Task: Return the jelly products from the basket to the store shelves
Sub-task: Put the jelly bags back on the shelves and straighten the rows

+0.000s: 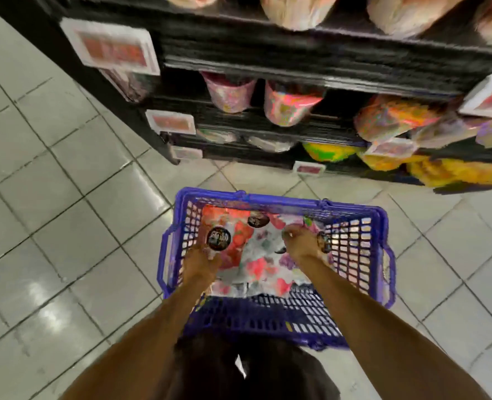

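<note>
**A:** What does the head view show?

**B:** Looking down, 2 bare forearms reach into a blue plastic basket (282,199) that sits on a pale tiled floor (65,197). The picture is blurred.

**A:** What are the hands doing?

**B:** The left hand (201,264) is curled round the near end of a red jelly pack (234,226). A dark round label (218,239) sits just above its fingers. The right hand (301,243) has its fingers bent down and pinches the top of a pale jelly pack (260,246). A 2nd dark label (323,242) shows just right of that hand.

**A:** Where do the jelly packs lie?

**B:** Both are inside the basket. They touch each other between the 2 hands and spread beneath them. A 3rd dark label (258,219) lies beyond the hands, about midway between them.

**A:** And the shelves?

**B:** Black store shelves (268,53) rise beyond the basket, well apart from both hands. They hold rows of colourful packets (230,93), too blurred to read, with white and red price tags (110,46) clipped along the edges.
</note>
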### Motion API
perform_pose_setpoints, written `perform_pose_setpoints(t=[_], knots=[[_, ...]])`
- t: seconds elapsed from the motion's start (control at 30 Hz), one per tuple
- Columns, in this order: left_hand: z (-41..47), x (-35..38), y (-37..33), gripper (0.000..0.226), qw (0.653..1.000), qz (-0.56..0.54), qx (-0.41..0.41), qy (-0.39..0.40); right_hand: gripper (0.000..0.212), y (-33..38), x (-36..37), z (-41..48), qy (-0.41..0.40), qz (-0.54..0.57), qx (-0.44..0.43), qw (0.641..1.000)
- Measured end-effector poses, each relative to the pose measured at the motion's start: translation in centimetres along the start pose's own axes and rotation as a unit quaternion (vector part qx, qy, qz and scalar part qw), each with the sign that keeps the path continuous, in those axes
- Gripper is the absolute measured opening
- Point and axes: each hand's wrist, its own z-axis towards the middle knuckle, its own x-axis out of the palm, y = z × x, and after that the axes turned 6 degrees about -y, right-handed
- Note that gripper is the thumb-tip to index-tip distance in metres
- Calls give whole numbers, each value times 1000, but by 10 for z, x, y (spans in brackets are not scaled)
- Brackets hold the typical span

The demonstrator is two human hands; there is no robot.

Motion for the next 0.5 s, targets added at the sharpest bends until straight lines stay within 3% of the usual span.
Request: perform_pose_setpoints(t=[0.13,0.23,0.3,0.37,0.5], knots=[[19,43,9,71,989,134,12,-68,28,-6,29,38,26,-37,-10,999],[16,60,7,84,973,200,4,-112,49,-14,40,50,62,-149,-52,986],[15,57,2,81,989,121,-35,-76,54,-15,41,50,77,-161,-34,983],[15,50,-1,72,997,-8,-54,-45,43,-12,35,43,99,-86,35,991],[0,24,-1,69,987,-122,-99,7,54,-18,11,19,154,26,126,980]])
